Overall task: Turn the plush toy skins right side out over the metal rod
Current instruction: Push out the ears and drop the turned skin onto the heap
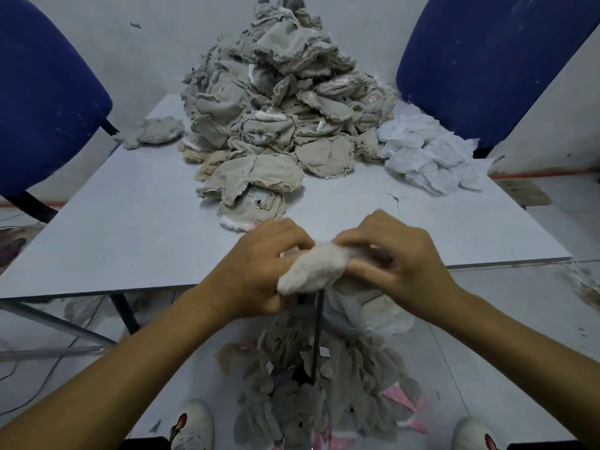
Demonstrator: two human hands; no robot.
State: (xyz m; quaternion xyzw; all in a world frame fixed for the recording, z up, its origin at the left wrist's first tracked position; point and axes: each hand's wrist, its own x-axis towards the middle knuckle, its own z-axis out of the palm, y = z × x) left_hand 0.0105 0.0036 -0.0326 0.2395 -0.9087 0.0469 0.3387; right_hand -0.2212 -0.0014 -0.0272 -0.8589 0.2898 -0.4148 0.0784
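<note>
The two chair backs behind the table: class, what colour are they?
Dark blue, both chair backs, flecked with pale lint; the head view shows them clearly.

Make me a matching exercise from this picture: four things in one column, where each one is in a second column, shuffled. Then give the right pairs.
Things:
1. pile of beige skins
2. white fluffy skin
3. metal rod
4. white cloth pieces

Places:
A. on the table's far right, beside the beige pile
B. between the left hand and right hand
C. heaped at the middle of the far side of the table
D. standing below the hands, among finished skins on the floor

Pairs: 1-C, 2-B, 3-D, 4-A
</note>
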